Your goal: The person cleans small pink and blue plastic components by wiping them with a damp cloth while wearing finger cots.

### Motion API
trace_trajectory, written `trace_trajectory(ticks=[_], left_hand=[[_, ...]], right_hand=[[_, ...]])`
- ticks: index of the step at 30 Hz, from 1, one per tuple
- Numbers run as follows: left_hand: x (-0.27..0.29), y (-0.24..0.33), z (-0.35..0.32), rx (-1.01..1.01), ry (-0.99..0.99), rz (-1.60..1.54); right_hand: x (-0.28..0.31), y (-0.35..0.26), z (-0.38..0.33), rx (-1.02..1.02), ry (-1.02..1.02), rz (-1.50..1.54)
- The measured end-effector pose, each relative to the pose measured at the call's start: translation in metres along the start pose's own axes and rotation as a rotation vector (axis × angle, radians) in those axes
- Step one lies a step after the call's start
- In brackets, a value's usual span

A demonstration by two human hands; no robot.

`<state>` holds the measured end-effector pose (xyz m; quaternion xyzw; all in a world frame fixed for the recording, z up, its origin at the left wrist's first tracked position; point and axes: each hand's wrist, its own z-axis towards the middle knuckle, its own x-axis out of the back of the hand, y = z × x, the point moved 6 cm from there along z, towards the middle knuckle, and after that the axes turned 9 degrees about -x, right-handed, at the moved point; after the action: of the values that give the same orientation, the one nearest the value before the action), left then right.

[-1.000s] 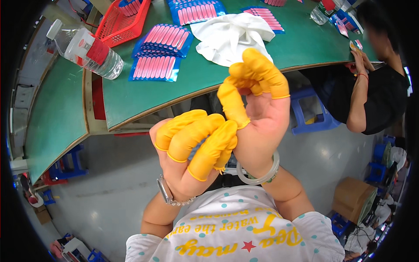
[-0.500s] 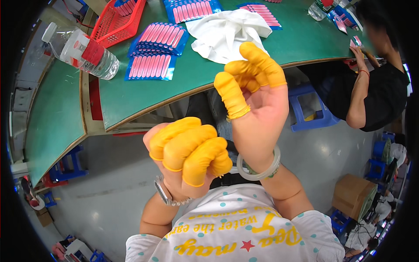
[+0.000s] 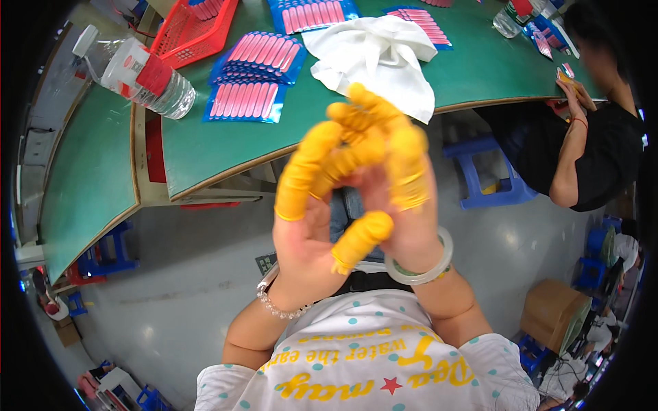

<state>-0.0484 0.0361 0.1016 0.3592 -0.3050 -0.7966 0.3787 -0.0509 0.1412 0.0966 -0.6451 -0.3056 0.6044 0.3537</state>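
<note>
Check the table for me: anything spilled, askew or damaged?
Only the cloth stands out mildly: it lies bunched up near stacked packs, one corner at the near edge of the table. The left bottle looks slanted, but the fisheye lens may cause that. No spill or damage shows.

Wrinkled rubbery finger cots (image 3: 361,240), glossy plastic bottle (image 3: 140,75), creased matt cloth (image 3: 373,55), smooth tabletop (image 3: 205,152)

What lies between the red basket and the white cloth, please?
In the head view, blue packs of pink strips lie on the green table between the red basket and white cloth.
</note>
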Motion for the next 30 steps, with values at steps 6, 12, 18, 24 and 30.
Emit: trace_trajectory(ticks=[6,12,18,24,30], left_hand=[[0.033,0.012,0.013,-0.068,0.196,0.433],[0.032,0.031,0.011,-0.190,0.059,0.617],[0.030,0.030,0.012,-0.159,-0.023,0.746],[0.023,0.032,0.014,-0.108,-0.069,0.681],[0.024,0.031,0.014,-0.048,-0.031,0.392]], right_hand=[[0.000,-0.015,-0.021,0.288,-0.041,-0.402],[-0.024,-0.034,-0.036,0.535,-0.116,-1.091],[-0.036,-0.037,-0.044,0.682,-0.031,-1.296],[-0.033,-0.039,-0.036,0.620,0.001,-1.262],[-0.034,-0.040,-0.037,0.570,0.029,-1.192]])
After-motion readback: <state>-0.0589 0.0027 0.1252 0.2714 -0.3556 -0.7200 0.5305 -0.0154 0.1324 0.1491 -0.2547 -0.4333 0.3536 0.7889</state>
